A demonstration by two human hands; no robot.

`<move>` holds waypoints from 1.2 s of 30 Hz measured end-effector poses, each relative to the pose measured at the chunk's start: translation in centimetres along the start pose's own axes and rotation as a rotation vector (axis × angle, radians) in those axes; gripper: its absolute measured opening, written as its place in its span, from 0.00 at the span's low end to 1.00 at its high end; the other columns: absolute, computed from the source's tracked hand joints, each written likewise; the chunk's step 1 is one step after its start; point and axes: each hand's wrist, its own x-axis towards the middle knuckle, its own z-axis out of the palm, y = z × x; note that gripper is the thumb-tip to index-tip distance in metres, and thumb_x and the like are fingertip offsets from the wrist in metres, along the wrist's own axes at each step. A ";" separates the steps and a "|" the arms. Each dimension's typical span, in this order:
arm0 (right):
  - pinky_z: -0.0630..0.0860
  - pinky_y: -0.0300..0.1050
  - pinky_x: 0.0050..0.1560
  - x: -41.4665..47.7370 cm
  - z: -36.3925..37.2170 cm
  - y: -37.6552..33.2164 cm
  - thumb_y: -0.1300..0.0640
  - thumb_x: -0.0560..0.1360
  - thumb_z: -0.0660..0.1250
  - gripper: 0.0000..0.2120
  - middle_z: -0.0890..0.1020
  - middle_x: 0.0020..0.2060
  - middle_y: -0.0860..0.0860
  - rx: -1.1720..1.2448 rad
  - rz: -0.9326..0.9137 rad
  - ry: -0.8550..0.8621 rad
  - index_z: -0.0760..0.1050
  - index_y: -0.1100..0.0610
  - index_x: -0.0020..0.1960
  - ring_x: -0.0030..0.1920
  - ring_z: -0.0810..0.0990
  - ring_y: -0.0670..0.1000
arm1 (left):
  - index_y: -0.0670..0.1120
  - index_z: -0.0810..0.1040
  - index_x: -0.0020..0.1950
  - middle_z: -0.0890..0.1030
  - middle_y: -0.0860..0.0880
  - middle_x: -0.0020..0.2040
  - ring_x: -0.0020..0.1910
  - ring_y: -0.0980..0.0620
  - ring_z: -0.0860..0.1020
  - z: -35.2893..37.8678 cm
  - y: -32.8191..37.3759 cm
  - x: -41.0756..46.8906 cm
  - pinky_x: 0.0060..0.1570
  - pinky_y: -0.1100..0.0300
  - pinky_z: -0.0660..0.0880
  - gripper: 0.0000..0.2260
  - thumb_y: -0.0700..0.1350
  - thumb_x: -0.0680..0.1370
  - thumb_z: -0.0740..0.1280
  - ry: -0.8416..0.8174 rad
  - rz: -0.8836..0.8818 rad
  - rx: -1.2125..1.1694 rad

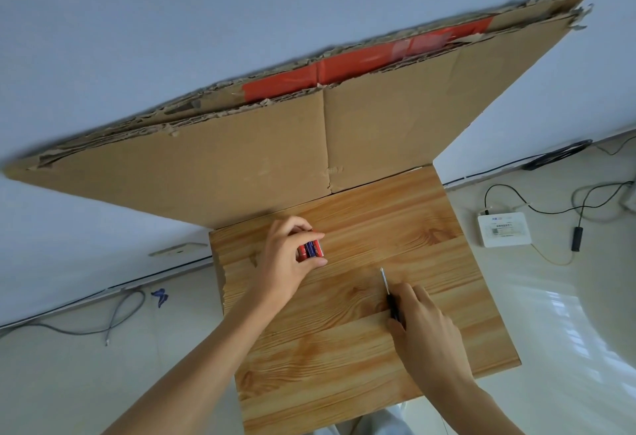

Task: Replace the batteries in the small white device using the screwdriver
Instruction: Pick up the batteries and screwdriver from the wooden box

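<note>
Batteries (311,249) pinched by left hand (287,264), centre frame; screwdriver (389,291) gripped in right hand (426,328), lower right on desk (395,221). Seemingly gathering parts; next calls for the device, unseen.

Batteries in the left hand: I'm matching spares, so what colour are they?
The batteries are red and dark blue, seen in the head view.
</note>
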 end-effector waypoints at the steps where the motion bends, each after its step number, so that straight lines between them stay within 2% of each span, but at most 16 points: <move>1: 0.78 0.46 0.37 0.0 0.0 0.0 0.56 0.81 0.66 0.11 0.75 0.50 0.43 0.003 -0.001 -0.001 0.69 0.46 0.60 0.40 0.81 0.51 | 0.51 0.87 0.62 0.77 0.57 0.59 0.61 0.56 0.72 0.1 0.0 -0.2 0.63 0.55 0.75 0.22 0.47 0.69 0.83 0.009 0.002 -0.001; 4: 0.72 0.43 0.34 0.1 0.1 -0.1 0.56 0.80 0.66 0.11 0.75 0.49 0.43 0.018 -0.008 0.001 0.70 0.47 0.60 0.40 0.80 0.51 | 0.51 0.87 0.64 0.77 0.57 0.60 0.63 0.54 0.72 0.4 -0.2 -0.7 0.65 0.57 0.74 0.22 0.47 0.70 0.82 0.037 0.014 0.008; 8: 0.78 0.48 0.38 0.1 0.3 -0.1 0.54 0.80 0.68 0.10 0.75 0.48 0.43 0.033 -0.026 0.010 0.69 0.47 0.57 0.40 0.80 0.51 | 0.51 0.86 0.64 0.77 0.58 0.60 0.62 0.54 0.72 0.5 -0.2 -0.8 0.64 0.59 0.74 0.22 0.47 0.70 0.82 0.060 0.003 0.001; 13: 0.76 0.48 0.37 0.0 0.2 -0.4 0.53 0.80 0.67 0.12 0.74 0.46 0.43 0.046 -0.037 0.023 0.63 0.45 0.51 0.39 0.79 0.51 | 0.50 0.86 0.65 0.77 0.56 0.61 0.62 0.55 0.72 0.6 -0.2 -1.0 0.64 0.60 0.74 0.22 0.46 0.71 0.82 0.052 0.038 0.015; 21: 0.77 0.51 0.39 -0.1 -0.7 -1.1 0.58 0.78 0.68 0.10 0.75 0.43 0.43 0.117 -0.023 0.023 0.68 0.49 0.49 0.38 0.77 0.50 | 0.48 0.85 0.66 0.78 0.54 0.62 0.63 0.53 0.72 0.2 0.6 -1.1 0.66 0.58 0.74 0.23 0.44 0.72 0.81 0.036 0.074 0.039; 25: 0.79 0.51 0.42 -0.2 -1.6 -1.6 0.58 0.79 0.70 0.09 0.78 0.48 0.43 0.168 -0.019 0.043 0.73 0.50 0.56 0.39 0.81 0.49 | 0.48 0.86 0.65 0.78 0.54 0.62 0.62 0.53 0.72 -0.5 1.4 -0.9 0.63 0.54 0.76 0.22 0.44 0.72 0.81 0.048 0.083 0.018; 28: 0.79 0.47 0.42 -0.5 -2.8 -2.3 0.58 0.78 0.72 0.13 0.79 0.48 0.41 0.232 -0.012 0.071 0.74 0.49 0.60 0.40 0.81 0.46 | 0.48 0.86 0.65 0.77 0.54 0.62 0.63 0.52 0.73 -1.8 3.1 -0.9 0.61 0.51 0.79 0.21 0.43 0.72 0.81 0.043 0.122 -0.022; 32: 0.79 0.44 0.44 -2.0 -6.2 -3.7 0.58 0.78 0.72 0.15 0.79 0.47 0.40 0.337 -0.006 0.112 0.75 0.48 0.62 0.43 0.81 0.44 | 0.47 0.85 0.66 0.77 0.53 0.63 0.65 0.50 0.74 -5.0 7.6 -1.2 0.57 0.53 0.81 0.21 0.43 0.73 0.80 0.034 0.177 -0.038; 36: 0.81 0.45 0.45 -5.6 -12.2 -5.6 0.58 0.77 0.72 0.14 0.80 0.45 0.40 0.462 -0.010 0.175 0.74 0.44 0.57 0.39 0.82 0.43 | 0.48 0.84 0.68 0.76 0.53 0.65 0.66 0.51 0.73 -10.3 14.8 -2.5 0.62 0.55 0.81 0.22 0.45 0.74 0.79 -0.008 0.258 -0.058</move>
